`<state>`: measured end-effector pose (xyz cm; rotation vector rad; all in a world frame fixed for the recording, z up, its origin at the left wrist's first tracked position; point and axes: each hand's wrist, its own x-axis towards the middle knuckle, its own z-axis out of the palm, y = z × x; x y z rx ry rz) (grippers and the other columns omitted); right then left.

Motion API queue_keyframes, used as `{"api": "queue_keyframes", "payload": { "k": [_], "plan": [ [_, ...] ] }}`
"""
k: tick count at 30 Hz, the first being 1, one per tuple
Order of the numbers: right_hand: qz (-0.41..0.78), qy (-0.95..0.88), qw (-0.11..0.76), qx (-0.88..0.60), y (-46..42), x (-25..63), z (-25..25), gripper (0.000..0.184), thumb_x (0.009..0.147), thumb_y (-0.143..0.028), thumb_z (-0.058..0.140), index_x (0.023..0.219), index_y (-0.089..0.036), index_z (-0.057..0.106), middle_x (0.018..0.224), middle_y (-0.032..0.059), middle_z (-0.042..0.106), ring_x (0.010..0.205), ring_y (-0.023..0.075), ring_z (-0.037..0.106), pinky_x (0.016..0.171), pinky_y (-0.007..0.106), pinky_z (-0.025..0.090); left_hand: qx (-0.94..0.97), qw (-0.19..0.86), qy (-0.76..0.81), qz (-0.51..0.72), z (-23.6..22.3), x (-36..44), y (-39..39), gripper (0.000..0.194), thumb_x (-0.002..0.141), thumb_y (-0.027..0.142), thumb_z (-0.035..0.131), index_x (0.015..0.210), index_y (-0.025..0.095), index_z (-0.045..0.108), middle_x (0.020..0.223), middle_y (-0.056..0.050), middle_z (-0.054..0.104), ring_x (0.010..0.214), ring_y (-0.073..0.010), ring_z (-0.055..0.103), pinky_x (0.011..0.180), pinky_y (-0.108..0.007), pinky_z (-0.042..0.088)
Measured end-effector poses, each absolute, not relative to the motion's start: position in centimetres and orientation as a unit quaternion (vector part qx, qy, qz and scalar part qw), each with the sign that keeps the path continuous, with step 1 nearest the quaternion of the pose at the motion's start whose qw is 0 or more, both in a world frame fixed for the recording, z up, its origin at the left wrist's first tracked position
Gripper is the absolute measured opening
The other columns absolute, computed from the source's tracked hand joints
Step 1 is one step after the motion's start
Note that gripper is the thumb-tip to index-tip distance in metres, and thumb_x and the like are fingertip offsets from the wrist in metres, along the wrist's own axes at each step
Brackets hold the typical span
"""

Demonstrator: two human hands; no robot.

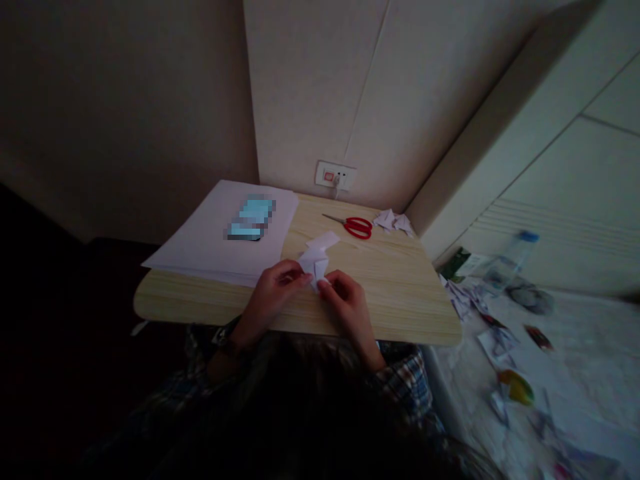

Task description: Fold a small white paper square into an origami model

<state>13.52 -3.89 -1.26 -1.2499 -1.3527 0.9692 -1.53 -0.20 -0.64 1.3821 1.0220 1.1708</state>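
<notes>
1) Clock centred on folded paper [315, 257], count 1, near the table's [405, 293] front edge, 12 = straight ahead
2) Hands, 2: left hand [274, 288] at 8 o'clock, right hand [351, 303] between 4 and 5; each grip pinches the folded paper in its fingertips
3) Pale strip [325, 239], 1, at 1 o'clock; cannot tell if joined
4) Scissors [359, 228], 1 pair, red-handled, between 1 and 2
5) Small folded pieces [385, 219], apparently 2, at 2
6) Phone [257, 213], 1, at 10, on white sheets [200, 230], number unclear
</notes>
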Motion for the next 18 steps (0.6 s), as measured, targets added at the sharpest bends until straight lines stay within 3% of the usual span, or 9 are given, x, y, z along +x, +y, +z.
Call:
{"api": "queue_keyframes", "payload": {
  "k": [3, 8, 12, 18],
  "plan": [
    [0.397, -0.578, 0.497, -0.511, -4.01, 13.45, -1.07, 0.021, 0.079, -0.037, 0.060, 0.068, -0.019, 0.058, 0.062, -0.0030, 0.056, 0.060, 0.0130, 0.051, 0.058, 0.025, 0.039, 0.570, 0.517, 0.414, 0.486, -0.45, -1.58, -0.31, 0.024, 0.063, 0.036, 0.073, 0.062, 0.017, 0.060, 0.069, 0.001, 0.062, 0.074, -0.0171, 0.061, 0.072, -0.027, 0.049],
    [0.390, -0.571, 0.522, -0.499, -3.97, 13.48, -1.24, 0.014, 0.079, -0.035, 0.060, 0.080, -0.020, 0.061, 0.075, -0.0004, 0.062, 0.073, 0.0160, 0.058, 0.066, 0.027, 0.045, 0.555, 0.565, 0.406, 0.456, -0.72, -1.48, -0.30, 0.028, 0.060, 0.037, 0.076, 0.074, 0.015, 0.066, 0.076, -0.004, 0.072, 0.083, -0.0230, 0.066, 0.081, -0.033, 0.051],
    [0.378, -0.565, 0.539, -0.497, -3.91, 13.58, -1.49, 0.010, 0.079, -0.031, 0.060, 0.078, -0.021, 0.060, 0.074, -0.0005, 0.062, 0.072, 0.0151, 0.057, 0.066, 0.026, 0.045, 0.540, 0.583, 0.401, 0.455, -0.92, -1.37, -0.27, 0.033, 0.058, 0.035, 0.078, 0.081, 0.015, 0.066, 0.084, -0.005, 0.074, 0.087, -0.0243, 0.067, 0.085, -0.036, 0.052],
    [0.370, -0.562, 0.543, -0.502, -3.97, 13.63, -1.39, 0.008, 0.078, -0.028, 0.058, 0.077, -0.020, 0.062, 0.074, 0.0003, 0.062, 0.073, 0.0159, 0.057, 0.067, 0.027, 0.045, 0.504, 0.577, 0.410, 0.495, -0.65, -1.27, -0.50, 0.039, 0.062, 0.034, 0.075, 0.093, 0.016, 0.061, 0.094, -0.006, 0.073, 0.091, -0.0223, 0.067, 0.075, -0.030, 0.054]
  ]
}}
